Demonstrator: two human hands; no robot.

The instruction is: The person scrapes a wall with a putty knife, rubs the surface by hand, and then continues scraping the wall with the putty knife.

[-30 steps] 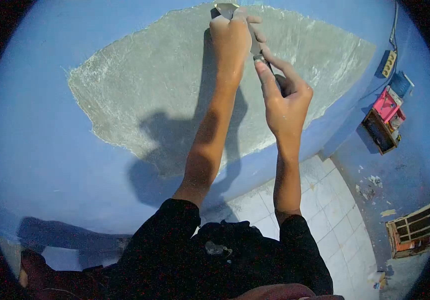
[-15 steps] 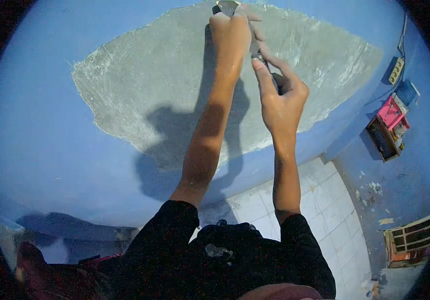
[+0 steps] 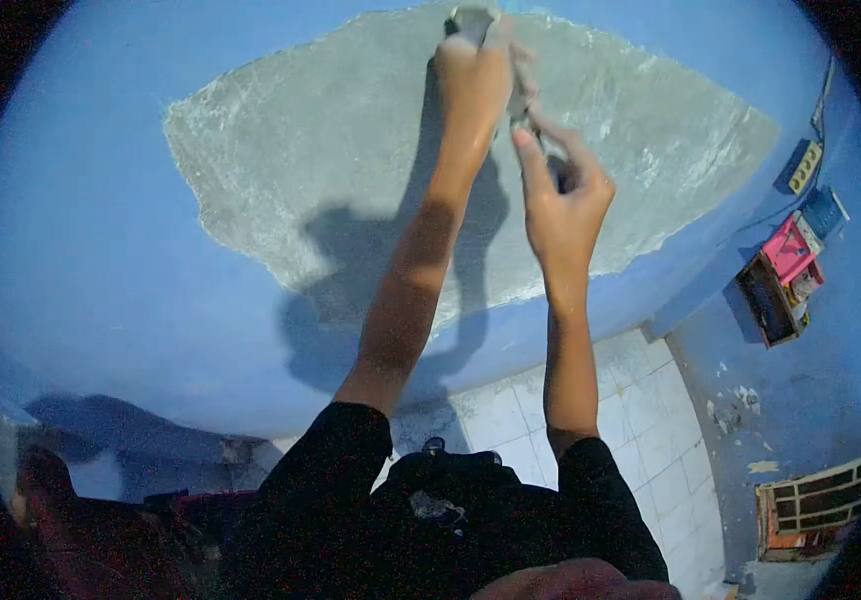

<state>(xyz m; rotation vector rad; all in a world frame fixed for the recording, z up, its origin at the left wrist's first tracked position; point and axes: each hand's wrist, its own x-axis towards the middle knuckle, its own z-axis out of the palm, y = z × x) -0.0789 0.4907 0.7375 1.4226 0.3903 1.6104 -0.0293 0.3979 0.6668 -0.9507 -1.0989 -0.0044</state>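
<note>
A large bare grey patch (image 3: 340,130) with ragged, chipped edges shows on the blue wall (image 3: 80,230). Near its top edge, my left hand (image 3: 474,85) is closed on a flat grey scraper-like tool (image 3: 472,22) with a dark side. Lower and to the right, my right hand (image 3: 565,200) pinches a dark handle-like piece between thumb and fingers, its fingers reaching up over the patch. I cannot tell whether both hands hold one tool. My arms' shadow falls across the patch.
White floor tiles (image 3: 500,415) lie below the wall. On the right-hand wall are a power strip (image 3: 803,167), a small wooden box (image 3: 768,300) with a pink container (image 3: 788,250), and a barred vent opening (image 3: 820,505). Dark red fabric (image 3: 100,530) shows at lower left.
The view has shifted a little, so the grey patch and wall items appear slightly to the right and lower. Both hands keep their grips, the left appearing slightly lower and further right.
</note>
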